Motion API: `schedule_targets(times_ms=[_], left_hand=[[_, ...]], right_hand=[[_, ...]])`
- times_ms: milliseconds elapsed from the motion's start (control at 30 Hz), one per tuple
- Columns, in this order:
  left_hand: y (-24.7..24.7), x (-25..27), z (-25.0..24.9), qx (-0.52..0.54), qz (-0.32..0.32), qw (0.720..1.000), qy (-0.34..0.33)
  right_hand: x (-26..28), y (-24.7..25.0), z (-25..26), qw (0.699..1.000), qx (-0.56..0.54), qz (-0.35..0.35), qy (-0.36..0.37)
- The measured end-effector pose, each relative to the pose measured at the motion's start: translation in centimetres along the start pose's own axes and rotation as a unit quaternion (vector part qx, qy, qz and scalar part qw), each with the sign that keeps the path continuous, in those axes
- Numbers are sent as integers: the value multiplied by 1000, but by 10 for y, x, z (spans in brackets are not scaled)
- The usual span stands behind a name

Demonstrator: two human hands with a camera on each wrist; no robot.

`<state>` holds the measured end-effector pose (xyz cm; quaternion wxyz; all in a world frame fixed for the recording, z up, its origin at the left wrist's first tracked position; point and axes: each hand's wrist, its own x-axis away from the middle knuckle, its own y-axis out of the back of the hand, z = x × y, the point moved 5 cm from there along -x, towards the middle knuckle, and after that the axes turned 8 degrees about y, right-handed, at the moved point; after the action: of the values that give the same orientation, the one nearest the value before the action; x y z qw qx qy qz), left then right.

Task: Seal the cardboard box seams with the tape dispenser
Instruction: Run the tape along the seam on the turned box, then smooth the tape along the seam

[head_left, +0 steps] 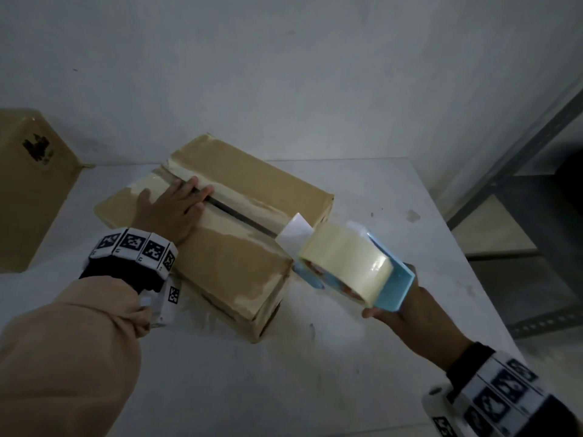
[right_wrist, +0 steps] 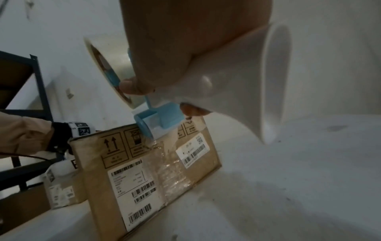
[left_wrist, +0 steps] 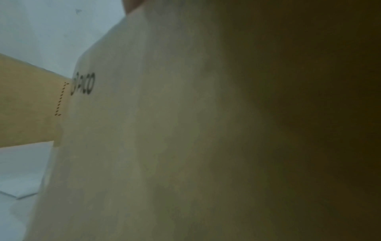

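The white desk (head_left: 362, 357) carries the cardboard box (head_left: 239, 257), lying flat with a dark open seam (head_left: 239, 214) running across its top. The left hand (head_left: 172, 209) lies spread, fingers straight, pressing the flap beside that seam. The right hand (head_left: 407, 313) grips the blue tape dispenser (head_left: 396, 290), its tape roll (head_left: 344, 258) held at the box's near-right edge, where the seam ends.
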<state>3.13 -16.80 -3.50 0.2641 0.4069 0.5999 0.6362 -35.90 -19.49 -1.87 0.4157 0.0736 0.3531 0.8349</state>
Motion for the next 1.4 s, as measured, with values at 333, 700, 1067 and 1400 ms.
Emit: schedule_targets(times_ms=[333, 700, 1067, 1400], left_hand=[[4, 0, 0, 13, -13, 1000, -13], [4, 0, 1, 19, -11, 1000, -3], [-12, 85, -123, -61, 91, 981, -160], [-30, 117, -154, -84, -35, 972, -218]], right_hand=[[1, -12, 18, 986, 105, -46, 120], [48, -7, -79, 974, 99, 29, -200], [-17, -47, -93, 971, 182, -103, -119], [-22, -63, -108, 944, 277, -103, -145]])
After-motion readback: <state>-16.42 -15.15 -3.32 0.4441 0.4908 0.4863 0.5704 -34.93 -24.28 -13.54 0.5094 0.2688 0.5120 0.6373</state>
